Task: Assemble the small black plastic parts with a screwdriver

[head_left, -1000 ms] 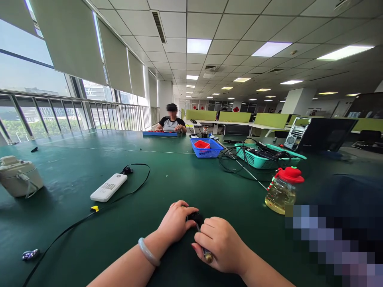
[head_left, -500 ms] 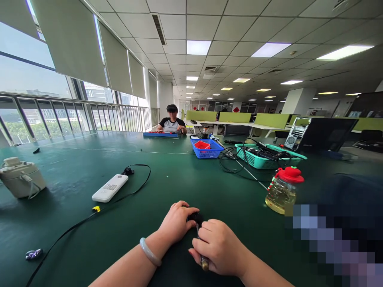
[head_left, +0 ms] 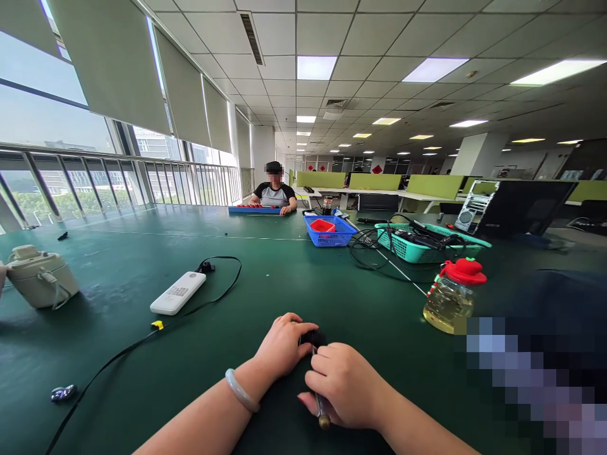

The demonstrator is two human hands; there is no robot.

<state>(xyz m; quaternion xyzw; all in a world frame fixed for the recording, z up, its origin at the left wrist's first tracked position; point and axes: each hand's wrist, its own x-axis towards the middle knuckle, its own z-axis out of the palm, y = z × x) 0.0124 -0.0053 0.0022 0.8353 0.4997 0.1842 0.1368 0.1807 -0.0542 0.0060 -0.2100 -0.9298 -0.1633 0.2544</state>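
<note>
My left hand [head_left: 284, 346] rests on the dark green table, thumb and fingers closed round a small black object [head_left: 313, 339]. Its kind is hidden by my fingers. My right hand [head_left: 344, 382] grips a slim screwdriver [head_left: 321, 407], its round brass-coloured end toward me. The thin shaft points at the black object, and its tip is hidden between my hands. Both hands are close together at the front of the table [head_left: 227, 344].
A white power bank [head_left: 178, 293] with a black cable lies left, near a beige bottle [head_left: 42, 278]. To the right stand a red-lidded jar [head_left: 453, 297], a blue basket [head_left: 331, 237] and a teal basket [head_left: 417, 249] of cables. A person [head_left: 274, 189] sits opposite, behind a blue tray.
The view has shifted slightly. My hands keep their hold, with little movement. Part of another hand now shows at the left edge by the bottle. The person opposite has lowered one hand.
</note>
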